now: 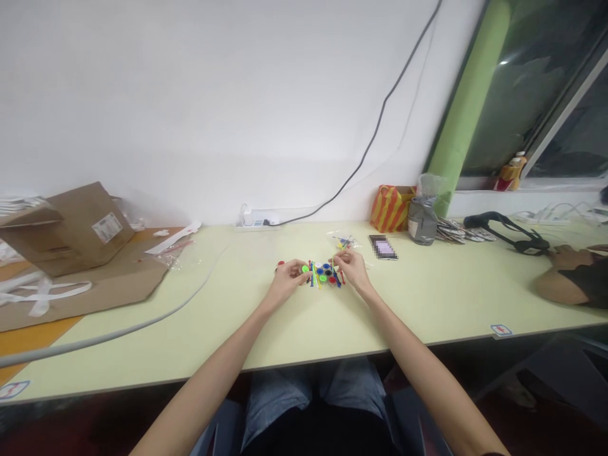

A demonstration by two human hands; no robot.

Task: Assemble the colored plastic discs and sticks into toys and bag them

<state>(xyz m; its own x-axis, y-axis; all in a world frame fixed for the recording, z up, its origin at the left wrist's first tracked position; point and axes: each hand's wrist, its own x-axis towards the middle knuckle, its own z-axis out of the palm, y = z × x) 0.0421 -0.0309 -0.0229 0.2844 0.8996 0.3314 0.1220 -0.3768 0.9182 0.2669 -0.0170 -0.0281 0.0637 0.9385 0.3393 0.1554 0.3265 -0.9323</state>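
Over the pale table, my left hand (287, 279) is closed, its thumb and fingers pinching a bright green disc (304, 270). A thin yellow stick (333, 265) is between the fingertips of my right hand (352, 268), also closed. Between the two hands lies a small cluster of coloured discs, among them a blue disc (326, 268) and a red disc (332, 280). Thin blue, yellow and red sticks lie beside the discs, close to both hands. Part of a red piece (280, 263) shows behind my left hand. Too small to make out is how the pieces touch.
A clear plastic bag (342, 240) with small pieces lies behind my right hand. Farther right are a phone (384, 247), a striped bag (390, 208), a grey pouch (422, 220) and another person's arm (565, 278). Leftward, a cardboard box (71, 225) and a grey cable (156, 322) occupy the table.
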